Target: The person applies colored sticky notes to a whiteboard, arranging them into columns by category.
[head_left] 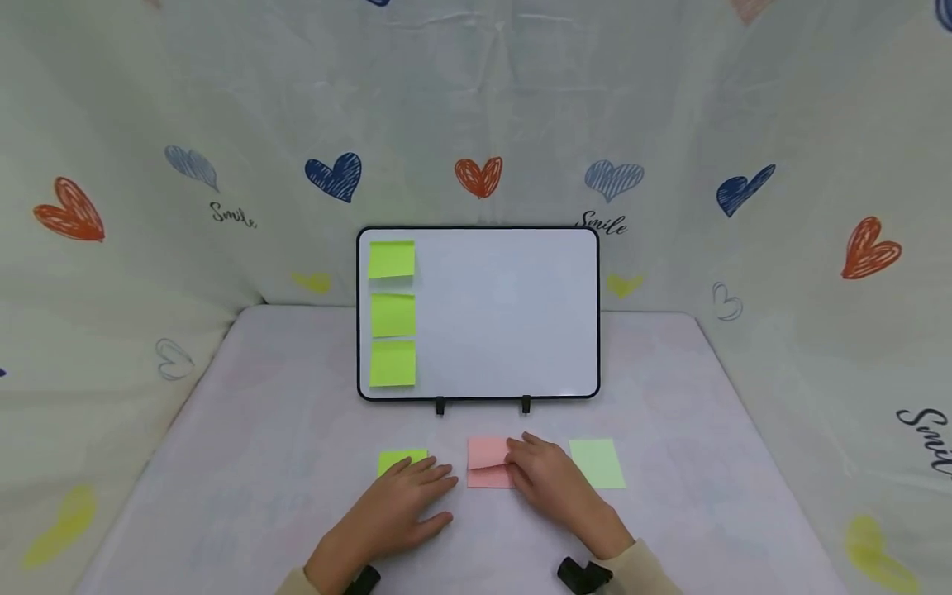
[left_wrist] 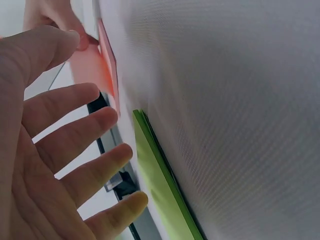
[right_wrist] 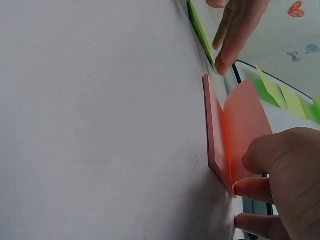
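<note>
At the middle of the table lies a pad of pink sticky notes (head_left: 489, 478). My right hand (head_left: 554, 486) pinches the top pink sticky note (right_wrist: 245, 120) between thumb and finger near its right edge; the sheet is bent up and still joins the pad along one side. Fingers spread, my left hand (head_left: 394, 506) hovers by a yellow-green sticky note pad (head_left: 402, 459), partly covering it in the head view. The left wrist view shows those fingers apart from the yellow-green pad, holding nothing.
A whiteboard (head_left: 506, 314) stands on small black feet (head_left: 525, 405) behind the pads. Three yellow-green notes (head_left: 393, 316) stick in a column on its left side. To the right of my right hand lies a pale green pad (head_left: 598, 464). A heart-printed cloth (head_left: 535, 99) hangs behind.
</note>
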The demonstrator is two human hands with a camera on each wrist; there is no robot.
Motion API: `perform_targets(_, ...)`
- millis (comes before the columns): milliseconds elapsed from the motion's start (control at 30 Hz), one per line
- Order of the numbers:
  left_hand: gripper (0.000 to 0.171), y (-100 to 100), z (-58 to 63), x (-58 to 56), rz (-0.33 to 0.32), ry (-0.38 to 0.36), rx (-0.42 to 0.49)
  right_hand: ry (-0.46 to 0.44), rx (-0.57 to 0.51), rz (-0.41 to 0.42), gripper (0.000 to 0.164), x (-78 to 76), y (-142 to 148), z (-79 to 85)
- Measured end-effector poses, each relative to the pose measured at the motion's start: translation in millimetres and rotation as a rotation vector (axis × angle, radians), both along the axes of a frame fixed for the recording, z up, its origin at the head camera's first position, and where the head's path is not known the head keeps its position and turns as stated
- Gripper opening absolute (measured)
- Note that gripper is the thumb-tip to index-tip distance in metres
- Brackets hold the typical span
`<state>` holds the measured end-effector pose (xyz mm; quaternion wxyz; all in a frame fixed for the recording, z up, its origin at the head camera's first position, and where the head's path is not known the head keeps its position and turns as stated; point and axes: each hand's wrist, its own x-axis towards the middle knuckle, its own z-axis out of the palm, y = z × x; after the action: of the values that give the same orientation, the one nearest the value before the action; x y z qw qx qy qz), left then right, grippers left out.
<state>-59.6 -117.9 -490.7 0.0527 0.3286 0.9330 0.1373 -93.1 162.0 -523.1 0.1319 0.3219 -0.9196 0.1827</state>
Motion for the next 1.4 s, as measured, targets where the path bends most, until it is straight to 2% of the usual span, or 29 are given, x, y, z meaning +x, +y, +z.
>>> perform_targets(133, 0.041, 2.0, -0.5, -5.2, -0.047, 0.007, -0.014, -0.016, -0.042, -0.002, 0.012, -9.8, 4.2, 0.2)
perform_targets(367, 0.04, 10.5, -4.8, -18.6, -0.126, 0.052, -0.019, -0.155, -0.058, -0.07, 0.011, -19.5, 6.9, 6.2)
perform_targets(500, 0.039, 15.0, -10.5, -23.0, -0.156, 0.058, -0.031, -0.187, -0.073, -0.081, 0.008, -21.2, 5.5, 9.5)
perform_targets(733, 0.046, 23.2, -12.1, -24.6, -0.137, 0.01, -0.119, -0.198, -0.089, -0.105, 0.006, -24.8, 4.9, 9.6)
perform_targets(833, 0.048, 24.9, -12.7, -24.1, -0.144, 0.011, -0.144, -0.204, -0.094, -0.115, 0.006, -26.5, 5.4, 9.5)
perform_targets(1133, 0.044, 28.0, -7.9, -25.8, -0.217, 0.09, -0.182, -0.235, -0.127, -0.088, 0.006, -28.3, 10.7, 9.7)
perform_targets(1267, 0.042, 26.8, -6.2, -26.1, -0.212, 0.073, -0.2, -0.268, -0.129, -0.035, 0.008, -28.5, 11.5, 9.6)
perform_targets(1400, 0.041, 22.8, -5.5, -24.9, -0.199, 0.047, -0.195, -0.247, -0.129, -0.007, 0.002, -29.9, 9.8, 11.4)
